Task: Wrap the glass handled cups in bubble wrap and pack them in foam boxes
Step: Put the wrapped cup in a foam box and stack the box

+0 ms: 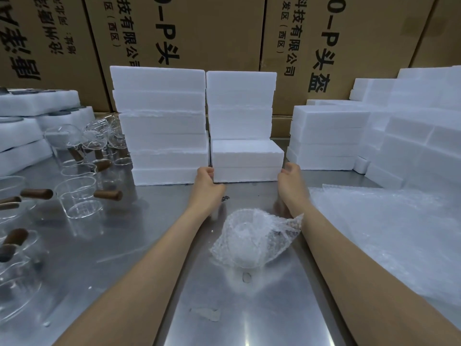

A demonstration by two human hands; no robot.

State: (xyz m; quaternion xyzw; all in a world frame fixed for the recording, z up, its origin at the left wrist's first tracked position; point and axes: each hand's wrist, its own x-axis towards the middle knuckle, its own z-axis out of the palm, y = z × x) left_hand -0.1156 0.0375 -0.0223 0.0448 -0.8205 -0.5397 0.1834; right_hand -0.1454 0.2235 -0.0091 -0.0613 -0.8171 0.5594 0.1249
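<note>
Foam box (247,159) between both outstretched hands, left hand (205,176) and right hand (289,174) gripping its ends.

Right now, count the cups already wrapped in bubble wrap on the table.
1. The wrapped cup lies on the steel table between the two forearms. Others may sit hidden inside the foam boxes.
</note>
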